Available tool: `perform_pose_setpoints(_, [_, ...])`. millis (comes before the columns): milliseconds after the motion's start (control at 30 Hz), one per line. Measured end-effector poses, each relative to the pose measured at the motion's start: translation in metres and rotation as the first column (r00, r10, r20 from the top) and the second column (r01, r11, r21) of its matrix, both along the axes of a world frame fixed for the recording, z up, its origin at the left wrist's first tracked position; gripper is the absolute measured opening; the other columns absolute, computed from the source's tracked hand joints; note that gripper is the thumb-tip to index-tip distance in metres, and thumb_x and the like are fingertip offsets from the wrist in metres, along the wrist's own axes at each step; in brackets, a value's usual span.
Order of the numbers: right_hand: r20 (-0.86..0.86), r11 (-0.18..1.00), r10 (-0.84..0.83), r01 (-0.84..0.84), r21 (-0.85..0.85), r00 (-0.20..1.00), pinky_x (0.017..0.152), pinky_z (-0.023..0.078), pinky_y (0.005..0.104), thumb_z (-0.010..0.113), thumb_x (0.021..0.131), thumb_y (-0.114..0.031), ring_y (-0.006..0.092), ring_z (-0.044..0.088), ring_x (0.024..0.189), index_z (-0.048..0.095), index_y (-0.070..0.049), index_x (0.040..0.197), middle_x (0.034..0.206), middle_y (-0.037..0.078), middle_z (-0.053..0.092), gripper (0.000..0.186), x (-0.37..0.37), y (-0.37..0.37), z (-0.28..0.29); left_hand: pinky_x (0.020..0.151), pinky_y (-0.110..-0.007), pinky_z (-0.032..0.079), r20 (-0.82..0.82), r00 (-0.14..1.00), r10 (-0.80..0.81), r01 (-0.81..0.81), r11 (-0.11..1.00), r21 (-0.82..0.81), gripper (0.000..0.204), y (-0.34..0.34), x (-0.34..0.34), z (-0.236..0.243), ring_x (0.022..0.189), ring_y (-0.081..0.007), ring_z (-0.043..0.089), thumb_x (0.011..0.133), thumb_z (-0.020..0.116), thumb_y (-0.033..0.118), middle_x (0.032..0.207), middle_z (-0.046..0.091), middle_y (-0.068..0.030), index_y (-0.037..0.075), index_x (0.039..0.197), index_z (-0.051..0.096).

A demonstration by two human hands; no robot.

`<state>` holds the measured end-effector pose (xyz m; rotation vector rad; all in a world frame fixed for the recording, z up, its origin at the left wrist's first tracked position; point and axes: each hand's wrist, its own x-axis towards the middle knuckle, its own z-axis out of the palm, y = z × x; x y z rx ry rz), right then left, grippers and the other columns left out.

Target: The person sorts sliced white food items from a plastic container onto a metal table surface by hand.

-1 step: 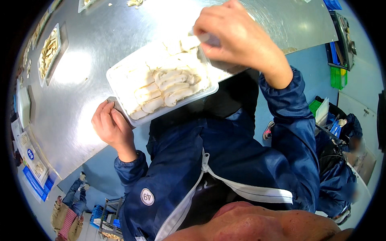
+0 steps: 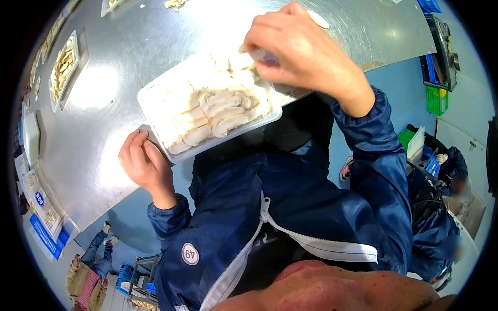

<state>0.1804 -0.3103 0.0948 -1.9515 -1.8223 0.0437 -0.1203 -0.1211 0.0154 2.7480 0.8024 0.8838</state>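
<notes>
A clear plastic tray (image 2: 276, 112) sits at the table's near edge, filled with pale sliced mushrooms (image 2: 223, 103) in overlapping rows. Glare washes out its far left part. Over the tray's far right corner my right hand (image 2: 301, 49) is closed in a pinch, with a whitish mushroom slice (image 2: 257, 54) at its fingertips, partly hidden by the fingers. Beside the near left corner, my left hand (image 2: 147, 160) rests on the table edge, fingers stretched out and the thumb close to the tray wall. A white slice (image 2: 318, 19) lies on the table past my right hand.
The steel table (image 2: 111, 137) carries another tray of slices (image 2: 64, 67) at the left and loose pieces (image 2: 175, 3) at the far side. A scale (image 2: 42, 202) stands at the left edge. Other people (image 2: 91, 272) are beyond the table, lower left and right.
My right hand has shifted slightly left over the tray corner, uncovering more of the white slice on the table. My left hand and the tray look unmoved.
</notes>
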Motion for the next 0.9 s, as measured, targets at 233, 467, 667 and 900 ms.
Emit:
perform_pose_setpoints(233, [0.104, 1.000, -0.027, 0.028, -0.004, 0.994, 0.081, 0.044, 0.0395, 0.079, 0.075, -0.013, 0.0228, 0.060, 0.082, 0.065, -0.013, 0.093, 0.084, 0.003, 0.062, 0.022, -0.014, 0.006, -0.023, 0.090, -0.041, 0.049, -0.003, 1.000, -0.005, 0.005, 1.000, 0.009, 0.016, 0.000, 0.000, 0.002, 0.099, -0.0323, 0.063, 0.085, 0.060, -0.001, 0.106, 0.070, -0.0162, 0.001, 0.097, 0.071])
perform_pose_setpoints(467, [0.094, 0.999, -0.034, 0.038, -0.035, 0.995, 0.083, 0.042, 0.0374, 0.073, 0.078, -0.016, 0.0227, 0.064, 0.086, 0.067, -0.009, 0.085, 0.082, 0.004, 0.065, 0.011, -0.016, 0.006, -0.019, 0.090, -0.041, 0.049, -0.003, 1.000, -0.010, 0.010, 1.000, 0.003, 0.016, 0.001, 0.001, 0.001, 0.099, -0.0323, 0.063, 0.085, 0.060, -0.002, 0.106, 0.070, -0.0163, 0.001, 0.096, 0.071])
perform_pose_setpoints(667, [-0.165, 0.954, -0.283, 0.294, 0.049, 0.945, 0.078, 0.053, 0.0423, 0.066, 0.083, -0.017, 0.0350, 0.066, 0.085, 0.068, 0.000, 0.102, 0.089, 0.016, 0.067, 0.026, 0.030, 0.007, -0.008, 0.091, -0.041, 0.049, -0.004, 1.000, 0.015, -0.015, 1.000, 0.006, 0.014, -0.002, -0.003, 0.003, 0.099, -0.0322, 0.064, 0.087, 0.060, -0.002, 0.105, 0.071, -0.0163, 0.000, 0.096, 0.070])
perform_pose_setpoints(900, [0.110, 0.841, -0.531, 0.539, -0.050, 0.840, 0.073, 0.051, 0.0498, 0.067, 0.081, -0.020, 0.0454, 0.065, 0.082, 0.071, 0.004, 0.089, 0.084, 0.027, 0.067, 0.026, 0.104, 0.040, -0.038, 0.089, -0.041, 0.049, 0.004, 1.000, -0.005, 0.005, 1.000, 0.011, 0.017, 0.000, 0.002, 0.001, 0.098, -0.0327, 0.063, 0.085, 0.059, -0.002, 0.106, 0.070, -0.0168, 0.001, 0.097, 0.071])
